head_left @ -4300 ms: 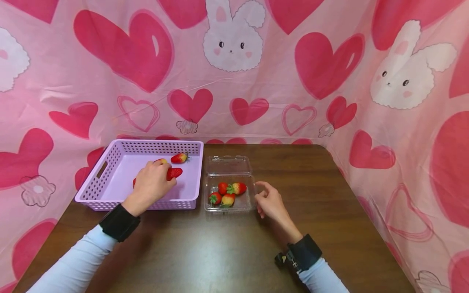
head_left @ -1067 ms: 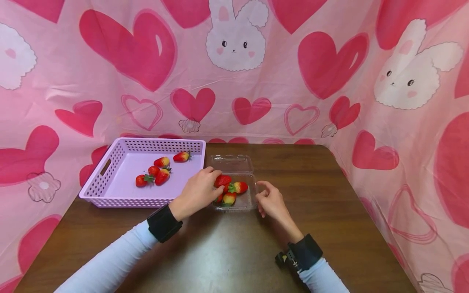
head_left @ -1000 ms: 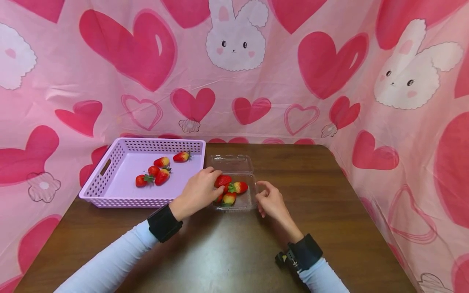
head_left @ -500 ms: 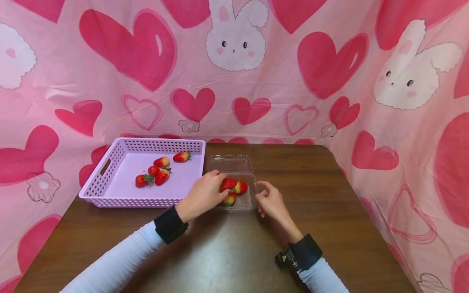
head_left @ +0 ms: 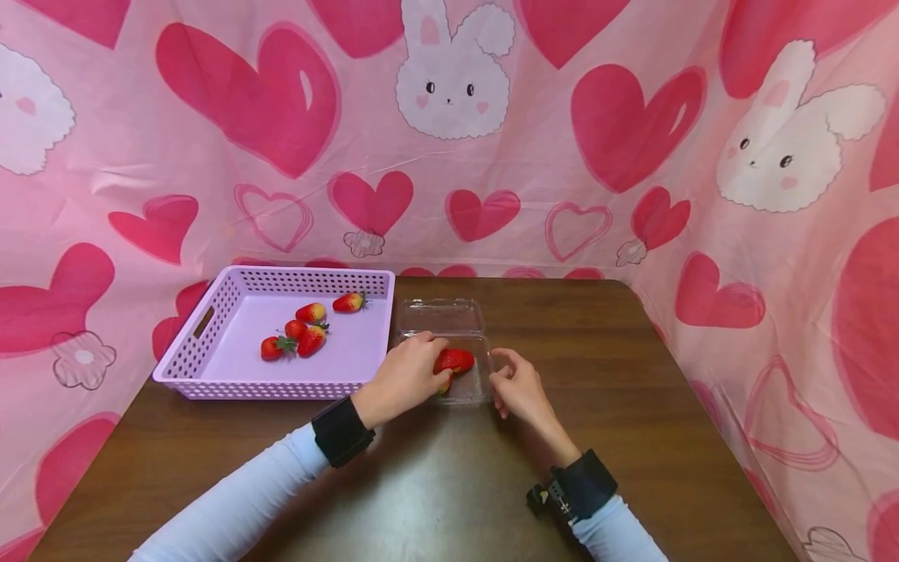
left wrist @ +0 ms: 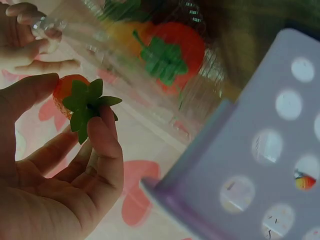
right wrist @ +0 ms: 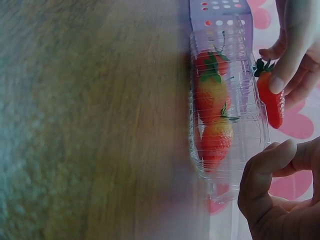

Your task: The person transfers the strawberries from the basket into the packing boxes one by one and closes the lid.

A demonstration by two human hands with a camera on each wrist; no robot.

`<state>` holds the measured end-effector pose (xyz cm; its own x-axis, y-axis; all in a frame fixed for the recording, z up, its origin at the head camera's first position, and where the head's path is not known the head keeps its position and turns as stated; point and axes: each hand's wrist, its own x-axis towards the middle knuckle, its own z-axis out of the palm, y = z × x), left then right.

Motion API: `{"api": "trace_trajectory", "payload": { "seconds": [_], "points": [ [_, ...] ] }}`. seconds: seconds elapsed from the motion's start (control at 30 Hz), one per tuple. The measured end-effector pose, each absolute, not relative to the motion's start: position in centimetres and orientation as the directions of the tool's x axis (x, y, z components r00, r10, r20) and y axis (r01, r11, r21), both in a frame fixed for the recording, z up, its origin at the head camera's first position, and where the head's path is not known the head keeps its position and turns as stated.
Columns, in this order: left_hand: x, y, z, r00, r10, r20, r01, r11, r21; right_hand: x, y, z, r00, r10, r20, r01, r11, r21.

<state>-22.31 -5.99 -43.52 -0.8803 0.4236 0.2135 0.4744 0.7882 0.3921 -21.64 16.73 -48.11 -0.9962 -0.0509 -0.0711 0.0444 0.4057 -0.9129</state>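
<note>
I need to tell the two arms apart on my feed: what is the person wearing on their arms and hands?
Both hands are bare: left hand, right hand. Each arm has a long light-blue sleeve ending short of the wrist. Each wrist carries a wide black band; the right wrist's band has a small black device clipped to its side. No gloves, rings or markings show.

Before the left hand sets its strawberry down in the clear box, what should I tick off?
1. Left hand pinches the strawberry: ok.
2. Strawberry over the clear box: ok.
3. Box lid open, lying back: ok.
4. Right hand beside the box wall; contact: cannot tell.
5. Room left among the berries in the box: cannot tell.
6. Purple basket holds more strawberries: ok.
</note>
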Motion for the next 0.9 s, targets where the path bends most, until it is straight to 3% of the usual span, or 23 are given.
{"api": "trace_trajectory", "payload": {
  "seconds": [0.17, 0.6, 0.9],
  "points": [
    [-22.4, -5.7, -44.2, -0.865, 0.433, 0.253, 0.5, 0.789, 0.358, -21.7, 16.7, -48.1, -0.996, -0.051, -0.068, 0.042, 0.403, -0.914],
    [-22.3, -4.7, -44.8, -0.86, 0.455, 0.23, 0.51, 0.756, 0.41, -21.6, 16.7, -48.2, -0.996, -0.054, -0.067, 0.04, 0.4, -0.916],
    [-22.3, -4.0, -45.2, -0.867, 0.455, 0.204, 0.499, 0.781, 0.377, -21.6, 16.8, -48.2, -0.996, -0.058, -0.065, 0.036, 0.399, -0.916]
  ]
}}
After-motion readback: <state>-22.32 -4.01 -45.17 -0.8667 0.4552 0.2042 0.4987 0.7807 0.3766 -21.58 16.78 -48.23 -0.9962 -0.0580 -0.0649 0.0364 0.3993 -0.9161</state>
